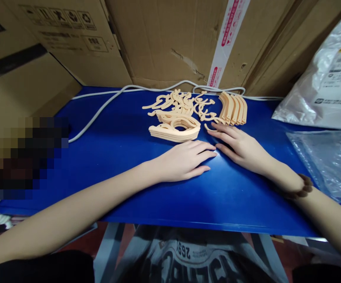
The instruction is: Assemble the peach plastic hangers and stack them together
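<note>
My left hand (185,160) lies flat on the blue table, fingers spread and pointing right, just in front of a stack of beige plastic pieces (174,133) with an oval opening. My right hand (237,144) rests palm down with its fingers apart, its fingertips near a small curved beige piece (209,128). Whether they touch it is hard to tell. Behind the stack is a loose pile of beige hook-shaped pieces (182,103). Curved beige arms (233,109) stand side by side in a row beyond my right hand.
Cardboard boxes (170,43) line the back of the blue table (123,200). A white cable (99,108) runs along the rear. At the right are a white plastic package (320,86) and a clear plastic bag (329,161). An open carton (19,98) stands left.
</note>
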Available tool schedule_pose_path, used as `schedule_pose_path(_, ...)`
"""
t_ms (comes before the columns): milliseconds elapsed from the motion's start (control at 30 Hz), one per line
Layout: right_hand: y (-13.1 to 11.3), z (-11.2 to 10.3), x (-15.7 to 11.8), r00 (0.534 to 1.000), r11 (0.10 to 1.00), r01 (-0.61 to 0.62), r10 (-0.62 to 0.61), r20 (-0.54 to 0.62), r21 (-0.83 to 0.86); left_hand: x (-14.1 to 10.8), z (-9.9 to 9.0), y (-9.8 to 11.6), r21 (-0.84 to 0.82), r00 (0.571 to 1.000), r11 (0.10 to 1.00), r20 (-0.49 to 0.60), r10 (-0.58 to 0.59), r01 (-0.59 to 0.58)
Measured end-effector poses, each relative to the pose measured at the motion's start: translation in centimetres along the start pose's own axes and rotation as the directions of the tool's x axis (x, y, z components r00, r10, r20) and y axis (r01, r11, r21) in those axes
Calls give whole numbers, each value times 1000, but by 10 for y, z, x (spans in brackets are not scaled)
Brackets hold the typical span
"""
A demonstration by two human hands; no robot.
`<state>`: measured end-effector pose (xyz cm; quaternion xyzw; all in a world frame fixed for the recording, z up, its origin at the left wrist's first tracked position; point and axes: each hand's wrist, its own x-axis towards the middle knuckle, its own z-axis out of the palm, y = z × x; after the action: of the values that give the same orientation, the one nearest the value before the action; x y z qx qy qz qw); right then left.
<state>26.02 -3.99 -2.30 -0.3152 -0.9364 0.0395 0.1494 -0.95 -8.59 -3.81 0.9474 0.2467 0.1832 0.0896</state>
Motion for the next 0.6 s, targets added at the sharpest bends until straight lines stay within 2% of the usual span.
schedule_pose_path(233, -2, -7, -4, 999, 995, 52, -53, -11, -83, -3, 0, 3, 15, 1000, 1000, -9, 3, -3)
schedule_pose_path(433, -7, -10, -6, 985, 966, 157, -169, -39, -207, -5, -2, 4, -19, 998, 1000, -56, 18, -19)
schedule_pose_path(600, -8, -16, -5, 985, 961, 152, -167, -47, -230, -6, -5, 8, -7, 991, 998, -117, 58, -59)
